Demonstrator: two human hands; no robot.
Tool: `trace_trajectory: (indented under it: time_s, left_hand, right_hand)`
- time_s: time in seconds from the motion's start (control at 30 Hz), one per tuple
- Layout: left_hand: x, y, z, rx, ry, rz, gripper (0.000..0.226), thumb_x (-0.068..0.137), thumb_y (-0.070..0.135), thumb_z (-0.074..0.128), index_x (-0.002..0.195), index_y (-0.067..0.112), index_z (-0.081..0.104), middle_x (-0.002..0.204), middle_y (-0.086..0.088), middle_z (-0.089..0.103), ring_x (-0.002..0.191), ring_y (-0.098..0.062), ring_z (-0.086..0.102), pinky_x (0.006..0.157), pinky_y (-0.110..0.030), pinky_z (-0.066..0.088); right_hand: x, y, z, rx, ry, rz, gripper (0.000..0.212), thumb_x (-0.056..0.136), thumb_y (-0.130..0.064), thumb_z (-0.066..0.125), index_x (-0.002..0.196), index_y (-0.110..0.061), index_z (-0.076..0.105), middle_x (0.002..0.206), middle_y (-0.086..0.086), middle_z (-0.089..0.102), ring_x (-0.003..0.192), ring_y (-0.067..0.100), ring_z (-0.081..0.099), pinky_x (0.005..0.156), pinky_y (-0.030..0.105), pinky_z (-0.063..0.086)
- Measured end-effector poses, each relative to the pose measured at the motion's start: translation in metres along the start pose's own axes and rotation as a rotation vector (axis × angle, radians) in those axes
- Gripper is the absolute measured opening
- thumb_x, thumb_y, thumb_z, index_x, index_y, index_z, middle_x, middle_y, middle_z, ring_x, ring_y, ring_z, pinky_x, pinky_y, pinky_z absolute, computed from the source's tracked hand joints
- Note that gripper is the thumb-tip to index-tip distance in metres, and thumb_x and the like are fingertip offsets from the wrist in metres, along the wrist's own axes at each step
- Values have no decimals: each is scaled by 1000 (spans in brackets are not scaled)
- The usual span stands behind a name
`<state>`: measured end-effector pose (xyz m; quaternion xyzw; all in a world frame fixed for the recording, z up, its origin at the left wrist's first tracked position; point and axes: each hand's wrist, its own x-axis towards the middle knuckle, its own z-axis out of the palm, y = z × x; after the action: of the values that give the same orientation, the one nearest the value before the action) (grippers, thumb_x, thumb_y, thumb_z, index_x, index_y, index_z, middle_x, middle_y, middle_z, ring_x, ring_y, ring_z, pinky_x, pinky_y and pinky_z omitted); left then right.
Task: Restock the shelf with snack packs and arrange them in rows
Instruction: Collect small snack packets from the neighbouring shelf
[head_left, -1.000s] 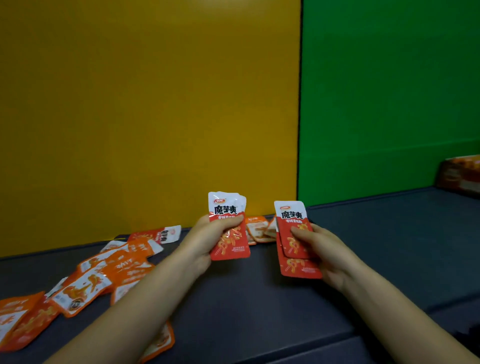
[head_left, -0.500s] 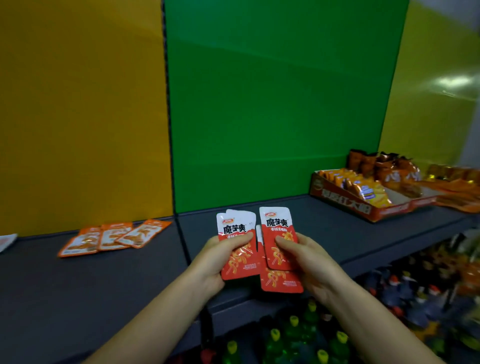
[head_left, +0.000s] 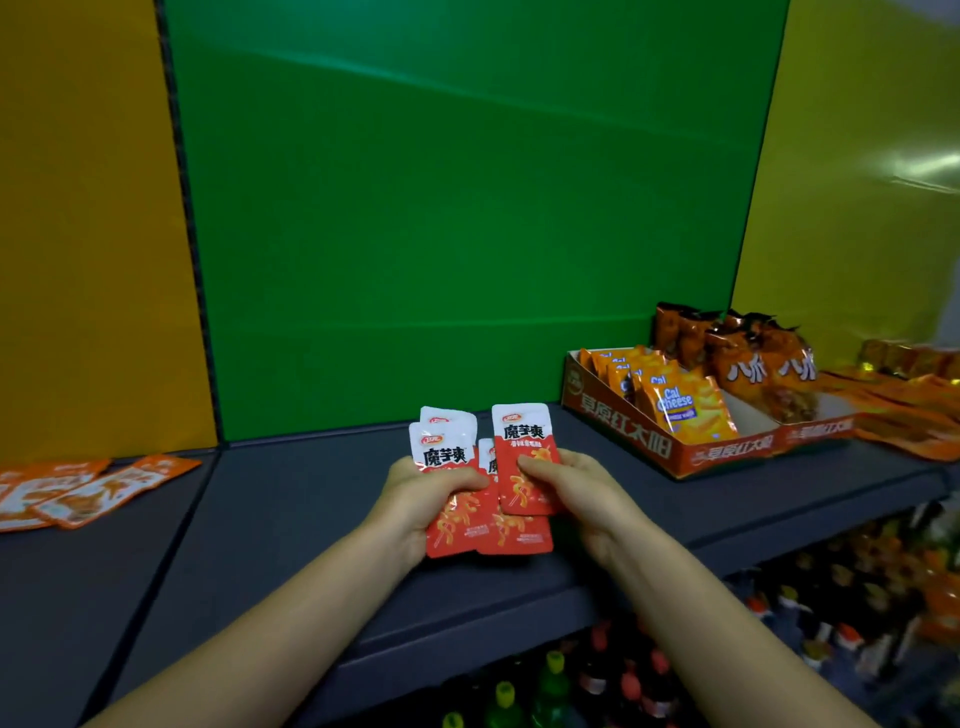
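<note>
At lower centre, the left hand (head_left: 426, 499) grips a fanned bunch of red snack packs (head_left: 449, 457) while the right hand (head_left: 576, 491) pinches 1 red pack (head_left: 524, 457) overlapping them, above the dark shelf (head_left: 291, 514). Orange packs (head_left: 88, 491) lie at mid left; a cardboard tray (head_left: 670, 447) of snacks sits at mid right.

Four red-and-white snack packs (head_left: 522, 457) in hand, three orange packs (head_left: 98, 488) lying left.
</note>
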<state>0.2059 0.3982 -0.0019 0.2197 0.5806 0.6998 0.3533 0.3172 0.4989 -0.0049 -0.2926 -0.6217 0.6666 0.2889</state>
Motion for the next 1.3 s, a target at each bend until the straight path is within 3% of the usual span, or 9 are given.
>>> trace_trajectory:
  time_s: [0.13,0.27,0.37,0.47,0.63,0.9,1.03,1.17,1.3]
  left_hand:
    - [50,11,7,29,77,52,23,71,-12,68,83,7,66,58,-6,70,43,-15,65,41,-25,53]
    - [101,23,7,91,163,82,25,73,-8,70,92,6,63,75,-11,69,59,-21,65,46,-26,53]
    - [133,20,14,117,218,124,24,73,-7,70,89,9,61,80,-10,67,68,-23,64,57,-29,52]
    - [153,7,25,99,255,105,24,74,-6,70,91,9,61,81,-9,67,68,-22,64,55,-28,50]
    - [170,-9,30,97,312,144,27,74,-6,70,95,8,61,85,-10,68,73,-23,65,61,-29,51]
    - [166,-12,34,119,368,201,27,73,-7,71,85,14,60,86,-8,68,74,-22,64,64,-29,52]
    - [155,-13,41,43,427,206,26,73,-7,70,87,13,61,84,-8,68,71,-21,65,60,-28,52]
    - [140,-22,57,-11,394,212,25,73,-8,69,88,12,63,83,-10,70,70,-23,66,62,-30,56]
    - [141,-20,55,-36,402,216,25,73,-7,70,89,12,64,85,-11,71,70,-23,67,58,-30,58]
  right_hand:
    - [53,0,-26,21,19,0,11,90,-8,58,96,-10,66,86,7,72,76,17,66,82,31,53]
    - [107,-3,-57,-151,96,20,20,89,-10,61,108,-9,59,100,10,69,82,18,65,79,30,53]
    - [144,0,-69,-299,197,8,34,87,-9,62,118,-7,51,110,11,63,94,22,63,85,33,52]
    - [170,4,-75,-470,262,-1,37,87,-13,61,121,-6,48,119,13,59,107,27,59,94,37,48]
    - [190,14,-77,-772,256,-149,39,92,-15,54,129,-6,43,127,12,55,116,27,53,90,27,40]
    - [197,29,-74,-1253,151,-266,40,98,-24,35,132,-6,43,138,10,39,124,25,37,103,35,32]
    - [193,23,-76,-1097,130,-394,36,99,-29,37,127,-13,50,135,3,42,126,21,37,104,35,27]
    - [180,18,-74,-791,-65,-408,33,97,-41,39,105,-19,63,107,-8,60,106,11,54,102,34,36]
    - [179,14,-65,-646,-213,-319,28,90,-41,54,93,-16,67,92,-1,68,80,8,57,72,21,42]
